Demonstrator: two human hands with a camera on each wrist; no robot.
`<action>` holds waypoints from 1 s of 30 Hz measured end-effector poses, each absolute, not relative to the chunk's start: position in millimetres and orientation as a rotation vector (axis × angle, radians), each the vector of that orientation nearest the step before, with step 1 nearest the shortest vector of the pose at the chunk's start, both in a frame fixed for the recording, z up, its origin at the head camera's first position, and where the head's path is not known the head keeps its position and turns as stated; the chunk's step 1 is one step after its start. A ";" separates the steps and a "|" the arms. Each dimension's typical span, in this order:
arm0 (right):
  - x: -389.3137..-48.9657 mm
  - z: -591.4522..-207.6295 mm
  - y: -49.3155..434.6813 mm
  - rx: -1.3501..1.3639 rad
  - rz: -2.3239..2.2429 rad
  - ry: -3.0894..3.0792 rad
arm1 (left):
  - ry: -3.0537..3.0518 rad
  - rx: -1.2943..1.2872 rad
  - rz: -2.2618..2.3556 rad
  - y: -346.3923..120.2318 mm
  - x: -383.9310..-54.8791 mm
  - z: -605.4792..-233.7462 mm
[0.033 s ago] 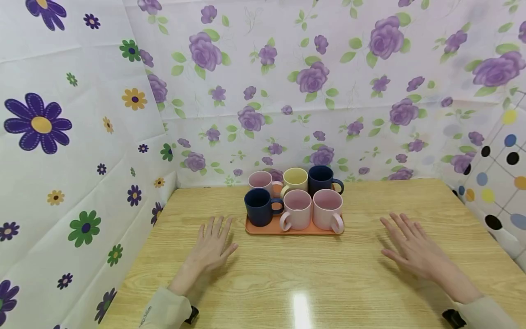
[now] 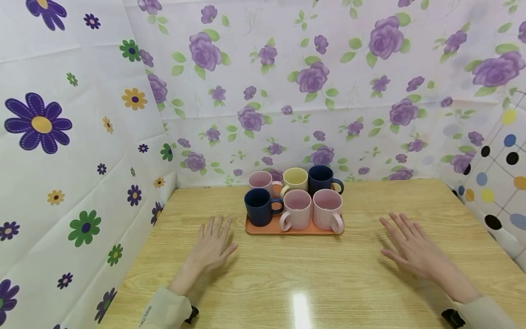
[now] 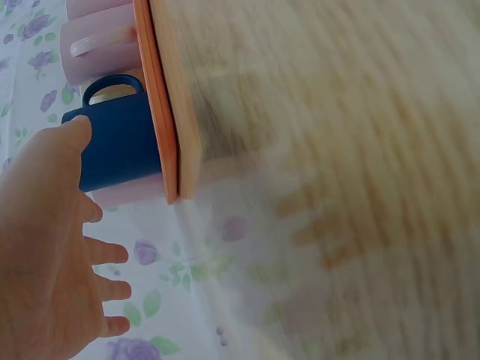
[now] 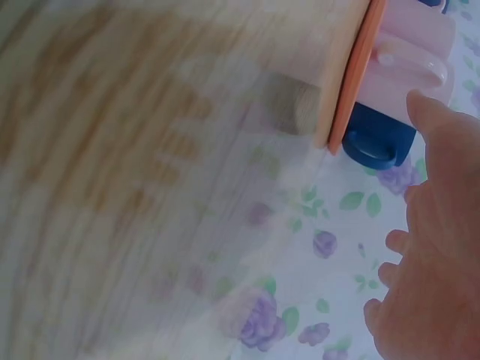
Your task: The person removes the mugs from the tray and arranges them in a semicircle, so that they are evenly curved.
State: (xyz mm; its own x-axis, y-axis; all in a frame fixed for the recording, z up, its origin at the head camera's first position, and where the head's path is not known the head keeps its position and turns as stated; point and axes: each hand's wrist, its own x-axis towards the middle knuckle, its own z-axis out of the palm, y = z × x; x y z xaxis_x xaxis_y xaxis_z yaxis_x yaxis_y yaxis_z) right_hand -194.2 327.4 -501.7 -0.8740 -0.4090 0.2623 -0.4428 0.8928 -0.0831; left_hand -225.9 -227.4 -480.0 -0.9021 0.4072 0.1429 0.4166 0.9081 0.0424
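An orange tray (image 2: 273,230) bears several mugs in two rows of three. In the front row stand a navy mug (image 2: 259,210), a pink mug (image 2: 298,208) and another pink mug (image 2: 324,210). Behind them are a pink mug (image 2: 259,179), a pale yellow mug (image 2: 297,177) and a navy mug (image 2: 318,178). My left hand (image 2: 211,246), fingers spread, is left of the tray's front corner, nearest the front navy mug. To the right of the tray, farther off, my right hand (image 2: 417,251) is also spread. Neither hand holds anything.
The tray rests on a light wood table (image 2: 263,278) toward its back edge. A purple-rose cloth (image 2: 287,91) hangs right behind it. Another flowered cloth (image 2: 82,173) borders the left side, and a dotted cloth (image 2: 499,183) the right.
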 end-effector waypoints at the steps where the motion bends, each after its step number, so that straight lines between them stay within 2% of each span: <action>1: -194.2 -501.8 327.1 0.646 0.212 -2.821 | -2.947 -0.640 -0.107 -227.1 -226.0 -479.8; 22: -208.6 -487.8 314.4 0.736 0.394 -2.693 | -3.007 -0.649 -0.103 -224.6 -232.9 -482.5; 30: -214.2 -480.1 306.3 0.755 0.476 -2.682 | -3.000 -0.677 -0.230 -217.7 -238.9 -483.6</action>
